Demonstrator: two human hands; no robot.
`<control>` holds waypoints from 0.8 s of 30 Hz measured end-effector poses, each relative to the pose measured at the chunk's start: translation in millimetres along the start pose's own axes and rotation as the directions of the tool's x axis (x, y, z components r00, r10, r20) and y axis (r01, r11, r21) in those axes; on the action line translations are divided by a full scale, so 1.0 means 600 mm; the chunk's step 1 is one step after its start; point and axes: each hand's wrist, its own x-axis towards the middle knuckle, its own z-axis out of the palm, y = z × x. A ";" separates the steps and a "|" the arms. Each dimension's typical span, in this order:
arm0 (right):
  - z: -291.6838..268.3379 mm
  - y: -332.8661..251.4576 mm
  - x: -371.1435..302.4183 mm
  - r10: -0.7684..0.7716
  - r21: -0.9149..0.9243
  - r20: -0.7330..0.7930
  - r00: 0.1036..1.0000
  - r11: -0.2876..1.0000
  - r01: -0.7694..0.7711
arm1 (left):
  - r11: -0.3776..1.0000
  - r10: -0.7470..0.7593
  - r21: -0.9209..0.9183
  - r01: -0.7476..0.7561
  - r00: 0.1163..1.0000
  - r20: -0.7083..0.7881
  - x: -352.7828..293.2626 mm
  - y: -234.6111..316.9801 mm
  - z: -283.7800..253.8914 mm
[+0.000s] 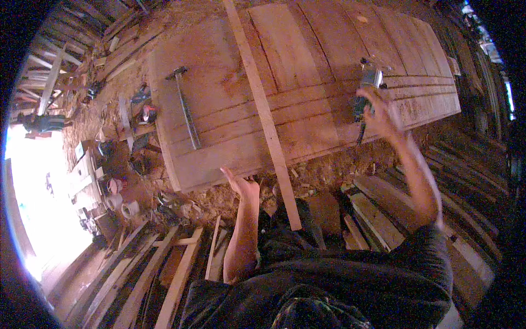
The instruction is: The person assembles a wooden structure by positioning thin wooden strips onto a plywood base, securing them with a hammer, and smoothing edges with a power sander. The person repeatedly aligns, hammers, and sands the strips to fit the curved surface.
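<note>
A wide panel of joined planks (307, 129) lies before me, marked with dark lines along and across it. My right hand (381, 118) is over its right part, somewhat blurred, fingers curved and apart beside a dark and silver power tool (371, 77). Whether the fingertips touch the tool I cannot tell. Near the panel's front edge, my left hand (243, 185) is open with its fingers stretched out and nothing in it. A long pale wooden strip (263, 109) crosses the panel between my hands, its near end close to my body. Left on the panel rests a hammer (187, 112).
Long boards (181, 274) lie at the lower left, and more planks (378, 219) at the lower right. Wood shavings (323, 159) cover the ground along the panel. Rolls (130, 209) and other small items stand at the left, near a bright opening (49, 203).
</note>
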 end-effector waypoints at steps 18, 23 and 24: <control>0.373 -0.401 -0.270 0.233 0.858 0.514 0.826 -0.130 -0.497 | -0.988 -0.107 -0.069 -0.140 0.931 -0.349 0.024 -0.028 0.108; 0.335 -0.399 -0.264 0.314 0.829 0.548 0.775 -0.083 -0.553 | -0.968 -0.063 0.251 0.028 0.935 -0.348 0.026 -0.063 0.114; 0.328 -0.392 -0.266 0.336 0.829 0.541 0.771 -0.057 -0.557 | -0.947 -0.050 0.315 0.067 0.936 -0.349 0.027 -0.082 0.119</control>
